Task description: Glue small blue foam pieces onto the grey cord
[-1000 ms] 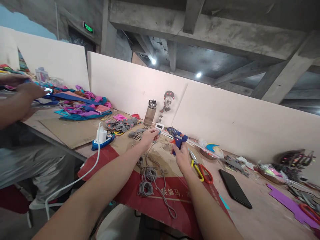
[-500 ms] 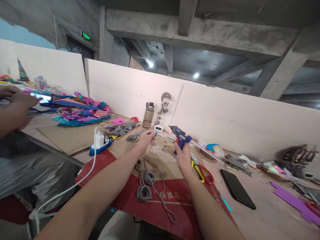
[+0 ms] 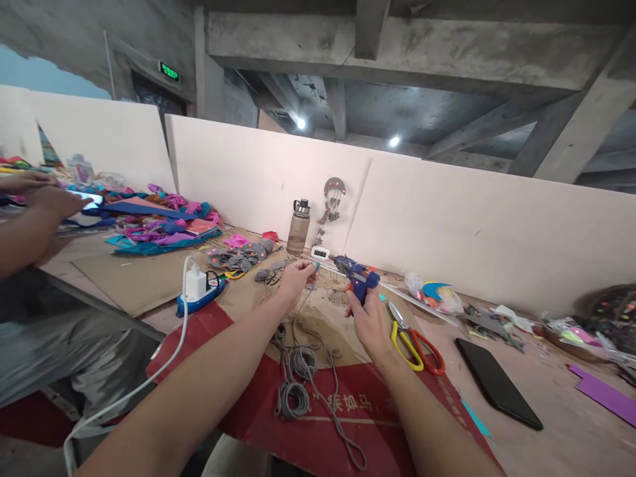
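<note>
At a cluttered craft table, my right hand [image 3: 370, 321] closes around a blue glue gun [image 3: 358, 276], nozzle toward my left hand [image 3: 294, 278], whose fingertips pinch the end of a grey cord [image 3: 303, 361] above the cardboard [image 3: 328, 311].

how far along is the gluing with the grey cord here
Done: a pile of finished-looking grey pieces with pink dots lies at the back of the table. In hand: the left hand pinches one end of the grey cord, while the right hand grips the blue glue gun, nozzle aimed toward that end but apart from it. Left: most of the cord lies coiled and loose on the red cardboard; the scissors lie unused.
</note>
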The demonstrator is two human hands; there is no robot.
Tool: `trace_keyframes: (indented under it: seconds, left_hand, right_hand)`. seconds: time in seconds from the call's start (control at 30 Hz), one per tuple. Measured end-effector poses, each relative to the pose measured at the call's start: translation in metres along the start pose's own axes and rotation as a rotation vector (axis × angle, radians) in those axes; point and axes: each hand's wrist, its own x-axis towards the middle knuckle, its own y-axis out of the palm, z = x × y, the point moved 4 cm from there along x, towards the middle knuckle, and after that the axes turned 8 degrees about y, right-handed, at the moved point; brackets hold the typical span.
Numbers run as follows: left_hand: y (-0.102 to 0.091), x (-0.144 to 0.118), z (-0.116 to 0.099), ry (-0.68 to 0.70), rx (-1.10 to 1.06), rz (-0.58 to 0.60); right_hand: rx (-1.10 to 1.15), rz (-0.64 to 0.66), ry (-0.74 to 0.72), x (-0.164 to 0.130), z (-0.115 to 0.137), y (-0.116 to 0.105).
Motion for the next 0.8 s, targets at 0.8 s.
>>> trace_keyframes:
  seconds: [0.8]
  left_hand:
    - [0.009,-0.003,-0.012,0.069,0.003,0.032]
  right_hand:
    - [-0.101,0.017,-0.078,0.001,-0.004,0.008]
